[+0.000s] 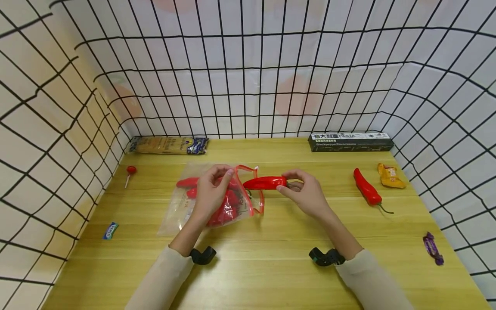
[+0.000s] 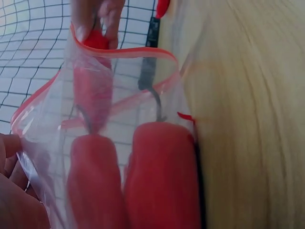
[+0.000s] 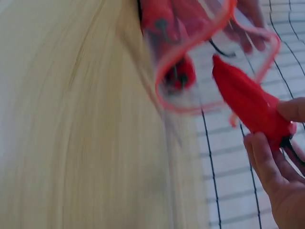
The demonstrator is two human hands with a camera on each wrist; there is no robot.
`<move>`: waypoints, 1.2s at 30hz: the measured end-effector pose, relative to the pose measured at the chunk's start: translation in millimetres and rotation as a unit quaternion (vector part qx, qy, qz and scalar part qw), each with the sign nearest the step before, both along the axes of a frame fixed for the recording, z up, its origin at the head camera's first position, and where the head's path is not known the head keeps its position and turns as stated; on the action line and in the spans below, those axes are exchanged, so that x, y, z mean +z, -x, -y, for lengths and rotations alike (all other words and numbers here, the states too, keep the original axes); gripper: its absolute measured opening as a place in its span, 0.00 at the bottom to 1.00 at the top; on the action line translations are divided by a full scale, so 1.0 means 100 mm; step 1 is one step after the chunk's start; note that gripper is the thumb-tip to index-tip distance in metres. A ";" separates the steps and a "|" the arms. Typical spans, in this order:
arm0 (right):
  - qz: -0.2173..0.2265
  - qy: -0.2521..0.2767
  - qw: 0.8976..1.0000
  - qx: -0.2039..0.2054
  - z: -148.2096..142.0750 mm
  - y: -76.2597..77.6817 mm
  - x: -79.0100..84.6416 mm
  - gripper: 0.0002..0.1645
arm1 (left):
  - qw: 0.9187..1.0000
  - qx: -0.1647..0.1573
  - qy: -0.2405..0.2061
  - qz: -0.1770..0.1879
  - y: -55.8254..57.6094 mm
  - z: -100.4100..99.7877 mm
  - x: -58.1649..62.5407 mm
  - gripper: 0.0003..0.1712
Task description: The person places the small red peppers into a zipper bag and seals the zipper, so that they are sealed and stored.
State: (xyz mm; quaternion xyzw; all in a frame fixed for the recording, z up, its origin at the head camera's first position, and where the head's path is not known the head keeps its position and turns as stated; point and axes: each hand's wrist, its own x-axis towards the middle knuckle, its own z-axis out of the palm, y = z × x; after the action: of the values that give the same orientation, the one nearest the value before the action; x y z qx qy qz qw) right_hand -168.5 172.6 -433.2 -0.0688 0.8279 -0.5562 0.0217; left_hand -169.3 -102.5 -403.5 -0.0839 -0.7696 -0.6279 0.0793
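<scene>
A clear zip bag with a red rim lies on the table, its mouth gaping to the right. Several red peppers lie inside it. My left hand pinches the bag's upper side near the mouth. My right hand holds one red pepper by its stem end, between thumb and fingers. That pepper's pointed tip is at the bag's open mouth, as the right wrist view also shows. Another red pepper rests on the table to the right of my right hand.
At the back stand a noodle packet on the left and a pasta box on the right. A lollipop and a small green-blue packet lie left; a yellow packet and a purple candy lie right. Black wire mesh surrounds the table.
</scene>
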 end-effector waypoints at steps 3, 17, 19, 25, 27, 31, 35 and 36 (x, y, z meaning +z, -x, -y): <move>-0.012 0.014 1.000 -0.011 0.22 0.07 -0.05 0.26 | 1.000 0.000 0.007 -0.003 0.00 -0.01 -0.02 0.12; 0.027 0.080 0.996 -0.012 0.78 0.16 -0.23 0.29 | 0.998 -0.006 -0.052 0.017 0.11 0.02 -0.25 0.16; 0.032 0.087 0.996 0.007 0.76 0.15 -0.22 0.30 | 0.998 -0.003 -0.056 0.018 0.16 0.05 -0.34 0.17; 0.053 0.104 0.993 0.030 0.61 0.11 -0.20 0.25 | 0.998 0.002 -0.062 0.033 0.15 0.07 -0.32 0.17; 0.062 0.112 0.991 0.036 0.55 0.08 -0.18 0.24 | 0.997 0.004 -0.062 0.037 0.11 0.06 -0.25 0.15; 0.077 0.118 0.989 0.042 0.42 -0.03 -0.12 0.26 | 0.997 0.004 -0.060 0.041 0.07 0.05 -0.17 0.14; 0.079 0.155 0.983 0.060 0.33 -0.14 -0.10 0.29 | 0.997 0.003 -0.062 0.038 0.12 0.06 -0.24 0.14; 0.078 0.165 0.981 0.068 0.32 -0.17 -0.10 0.30 | 0.997 0.003 -0.063 0.037 0.14 0.06 -0.27 0.15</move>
State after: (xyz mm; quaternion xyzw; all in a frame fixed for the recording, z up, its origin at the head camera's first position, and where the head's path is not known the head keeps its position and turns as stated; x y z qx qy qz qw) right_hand -151.9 140.2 -443.0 -0.0843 0.7139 -0.6861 0.1122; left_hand -183.2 -108.7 -430.8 -0.0533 -0.7313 -0.6775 0.0578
